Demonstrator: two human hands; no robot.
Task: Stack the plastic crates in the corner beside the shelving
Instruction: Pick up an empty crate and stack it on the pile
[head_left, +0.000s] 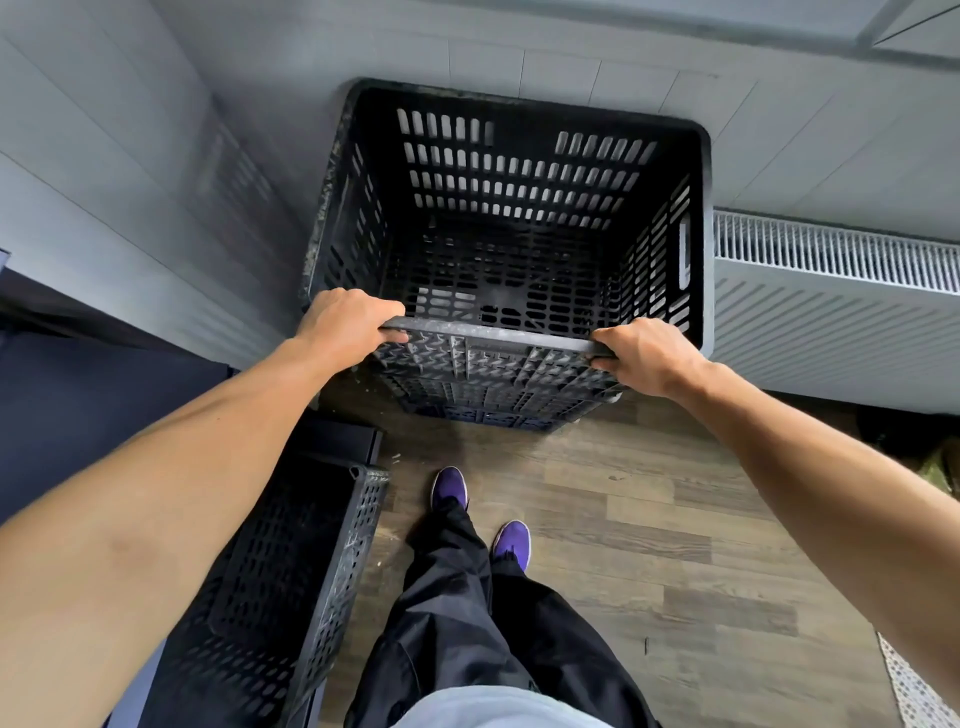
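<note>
While the black crate (509, 208) sits atop the stack in the corner, its near rim is gripped by the left hand (345, 325) and right hand (641, 356), fingers curled closed, equally near.

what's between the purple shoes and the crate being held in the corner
Bare wood-look floor, as the head view shows. Nothing lies between the purple shoes and the black crate gripped by the left hand and right hand.

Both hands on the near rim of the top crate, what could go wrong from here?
1. Left hand and right hand grip only the top crate's near rim; its far side could tip or seat crooked on the crate beneath.
2. The spare crate by the feet may trip a step back.
</note>
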